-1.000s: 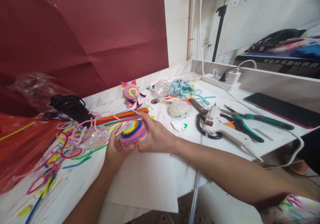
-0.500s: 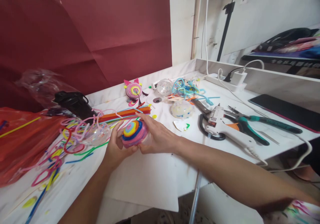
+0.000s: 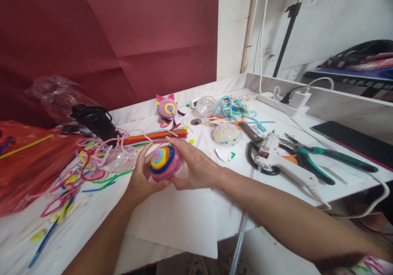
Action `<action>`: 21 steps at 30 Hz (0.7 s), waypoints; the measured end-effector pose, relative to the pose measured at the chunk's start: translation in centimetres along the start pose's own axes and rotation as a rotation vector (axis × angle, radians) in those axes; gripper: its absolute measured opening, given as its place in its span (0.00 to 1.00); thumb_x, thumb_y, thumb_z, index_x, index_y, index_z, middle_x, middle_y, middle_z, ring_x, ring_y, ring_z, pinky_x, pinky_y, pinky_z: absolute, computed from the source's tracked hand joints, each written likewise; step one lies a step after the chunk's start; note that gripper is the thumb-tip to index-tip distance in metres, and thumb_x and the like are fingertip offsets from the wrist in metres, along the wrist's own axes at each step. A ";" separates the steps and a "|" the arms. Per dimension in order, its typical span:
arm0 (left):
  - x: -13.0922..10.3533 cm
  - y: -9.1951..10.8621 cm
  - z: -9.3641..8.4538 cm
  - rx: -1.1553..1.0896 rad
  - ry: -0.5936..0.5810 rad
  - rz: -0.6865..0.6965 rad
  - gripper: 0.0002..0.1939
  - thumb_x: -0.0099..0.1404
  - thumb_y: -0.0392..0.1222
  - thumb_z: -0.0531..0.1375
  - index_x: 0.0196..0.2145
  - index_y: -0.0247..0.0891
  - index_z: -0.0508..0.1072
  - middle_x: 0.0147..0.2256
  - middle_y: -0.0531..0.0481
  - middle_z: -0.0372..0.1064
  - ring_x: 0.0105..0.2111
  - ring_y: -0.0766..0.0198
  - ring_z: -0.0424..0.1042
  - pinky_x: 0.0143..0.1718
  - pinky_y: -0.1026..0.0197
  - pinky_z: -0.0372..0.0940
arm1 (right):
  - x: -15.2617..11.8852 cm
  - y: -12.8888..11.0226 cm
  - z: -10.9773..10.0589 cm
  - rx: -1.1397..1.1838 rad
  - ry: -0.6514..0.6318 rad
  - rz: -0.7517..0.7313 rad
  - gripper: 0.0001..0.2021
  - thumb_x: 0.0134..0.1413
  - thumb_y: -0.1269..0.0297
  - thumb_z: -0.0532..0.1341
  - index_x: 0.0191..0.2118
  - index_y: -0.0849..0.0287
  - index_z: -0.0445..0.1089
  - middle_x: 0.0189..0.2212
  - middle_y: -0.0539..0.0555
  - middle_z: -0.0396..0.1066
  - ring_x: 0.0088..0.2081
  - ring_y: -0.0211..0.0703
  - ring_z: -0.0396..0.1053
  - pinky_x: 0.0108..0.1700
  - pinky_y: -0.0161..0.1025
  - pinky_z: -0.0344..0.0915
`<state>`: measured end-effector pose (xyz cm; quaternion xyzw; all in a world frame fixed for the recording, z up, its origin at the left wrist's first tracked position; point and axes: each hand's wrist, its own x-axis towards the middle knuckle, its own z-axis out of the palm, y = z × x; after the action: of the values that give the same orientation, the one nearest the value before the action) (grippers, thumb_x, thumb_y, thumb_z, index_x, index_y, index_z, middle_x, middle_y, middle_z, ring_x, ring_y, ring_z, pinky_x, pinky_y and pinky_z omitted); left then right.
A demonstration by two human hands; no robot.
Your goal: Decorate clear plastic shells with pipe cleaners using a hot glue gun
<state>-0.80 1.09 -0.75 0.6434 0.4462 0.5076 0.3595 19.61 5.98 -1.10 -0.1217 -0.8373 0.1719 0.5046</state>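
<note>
A round ball (image 3: 165, 164) wrapped in coiled rings of light blue, yellow, orange, dark blue and pink is held between both hands, above a white sheet (image 3: 178, 221). My left hand (image 3: 141, 180) curves round its left side, thumb beneath. On the right side my right hand (image 3: 193, 166) grips it, fingers along the top and thumb below. Behind them lies a bundle of orange and red pipe cleaners (image 3: 156, 137). A pink coiled ornament (image 3: 168, 108) with ears and black tassels stands near the back panel.
Tangled pipe cleaners (image 3: 92, 164) and a red plastic bag (image 3: 33, 164) spread on the left. Clear domes (image 3: 226, 135), a blue tangle (image 3: 231, 109), a white glue gun (image 3: 281, 162), green-handled pliers (image 3: 340, 158), a black phone (image 3: 356, 142) and a power strip (image 3: 282, 103) occupy the right.
The view has shifted slightly, so the table items appear a little farther right. The ball is tilted slightly differently, and both hands still hold it.
</note>
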 end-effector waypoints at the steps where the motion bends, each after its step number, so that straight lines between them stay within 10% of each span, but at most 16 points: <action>1: 0.0 0.0 0.0 -0.003 0.000 -0.008 0.56 0.44 0.39 0.75 0.66 0.48 0.53 0.59 0.38 0.66 0.57 0.45 0.68 0.51 0.49 0.69 | 0.0 0.0 0.0 0.006 -0.002 0.002 0.48 0.44 0.67 0.67 0.69 0.55 0.42 0.61 0.65 0.61 0.60 0.56 0.63 0.59 0.53 0.65; 12: 0.5 0.8 0.7 -0.260 0.165 -0.299 0.50 0.45 0.46 0.74 0.63 0.47 0.61 0.63 0.41 0.61 0.58 0.40 0.67 0.50 0.49 0.70 | 0.9 -0.5 -1.0 0.291 -0.044 0.543 0.42 0.47 0.60 0.68 0.66 0.52 0.48 0.57 0.59 0.66 0.60 0.52 0.64 0.55 0.52 0.66; 21: 0.3 0.9 0.9 -0.305 0.196 -0.350 0.51 0.44 0.43 0.72 0.65 0.47 0.59 0.57 0.41 0.70 0.53 0.42 0.72 0.49 0.48 0.71 | 0.6 -0.2 -0.4 0.334 -0.043 0.535 0.39 0.45 0.63 0.68 0.63 0.53 0.52 0.55 0.60 0.69 0.59 0.50 0.65 0.54 0.50 0.66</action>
<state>0.33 1.07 -0.09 0.4425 0.5019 0.5589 0.4898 19.74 6.10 -0.39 -0.2494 -0.7461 0.4363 0.4367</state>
